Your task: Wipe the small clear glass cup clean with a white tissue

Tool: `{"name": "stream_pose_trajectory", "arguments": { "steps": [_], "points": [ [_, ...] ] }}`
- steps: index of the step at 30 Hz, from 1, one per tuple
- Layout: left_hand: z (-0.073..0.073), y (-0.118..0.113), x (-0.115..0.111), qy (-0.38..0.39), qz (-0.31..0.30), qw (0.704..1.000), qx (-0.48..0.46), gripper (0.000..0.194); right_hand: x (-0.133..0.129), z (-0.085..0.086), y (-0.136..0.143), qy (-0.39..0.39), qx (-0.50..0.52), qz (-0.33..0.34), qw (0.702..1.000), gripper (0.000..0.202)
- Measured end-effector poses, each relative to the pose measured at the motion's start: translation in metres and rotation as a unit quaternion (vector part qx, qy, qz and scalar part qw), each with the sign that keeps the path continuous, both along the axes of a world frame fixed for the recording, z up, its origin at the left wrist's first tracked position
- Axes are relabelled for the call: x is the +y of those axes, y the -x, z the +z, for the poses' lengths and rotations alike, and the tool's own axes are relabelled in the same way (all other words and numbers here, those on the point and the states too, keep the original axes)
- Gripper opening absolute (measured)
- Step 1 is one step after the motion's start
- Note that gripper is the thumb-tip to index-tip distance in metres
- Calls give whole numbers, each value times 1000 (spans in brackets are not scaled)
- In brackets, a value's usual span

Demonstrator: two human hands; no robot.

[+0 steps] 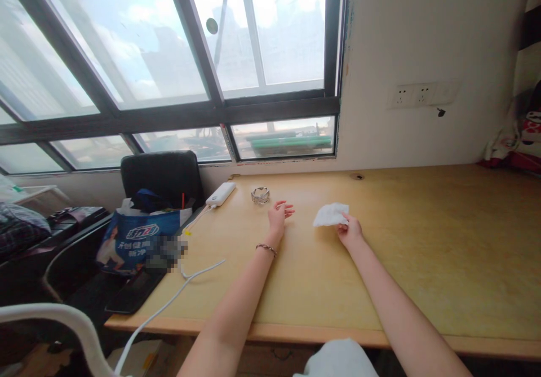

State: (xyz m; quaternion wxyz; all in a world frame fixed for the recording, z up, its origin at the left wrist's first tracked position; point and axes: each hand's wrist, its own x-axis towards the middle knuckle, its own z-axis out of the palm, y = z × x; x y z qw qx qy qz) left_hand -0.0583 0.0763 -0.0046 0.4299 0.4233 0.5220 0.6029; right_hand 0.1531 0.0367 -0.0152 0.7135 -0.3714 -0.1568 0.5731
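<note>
A thin white tissue (pixel 330 214) is pinched at its right edge between the thumb and fingers of my right hand (pixel 350 233), just over the wooden table (pixel 422 242). To its left, my left hand (pixel 278 217) holds nothing, its fingers loosely stretched out to the right. A dark braided bracelet (pixel 266 248) circles my left wrist. Close behind my left hand sits a silver openwork metal ring (pixel 260 195), perhaps a bangle; neither hand touches it.
A white power bank (pixel 220 194) with a cable lies at the table's far left. Another white cable (pixel 169 301) crosses the left front edge. Beside the table stand a black chair (pixel 163 177) and a blue bag (pixel 127 242). Windows and wall sockets (pixel 422 95) are behind.
</note>
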Motion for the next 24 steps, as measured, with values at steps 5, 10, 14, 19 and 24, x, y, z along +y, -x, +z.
{"name": "stream_pose_trajectory", "arguments": {
  "steps": [5,10,14,19,24],
  "points": [
    [3,64,19,18,122,981,149,24,0,2,6,33,46,28,998,8],
    [3,92,33,58,144,904,398,38,2,4,9,41,85,33,995,6],
    [-2,93,42,60,124,848,513,38,3,3,11,46,88,24,995,6],
    [-7,95,39,-6,101,836,540,25,2,3,12,35,80,13,996,11],
    [-3,74,25,-68,38,879,470,22,2,2,13,19,39,2,999,9]
  ]
}}
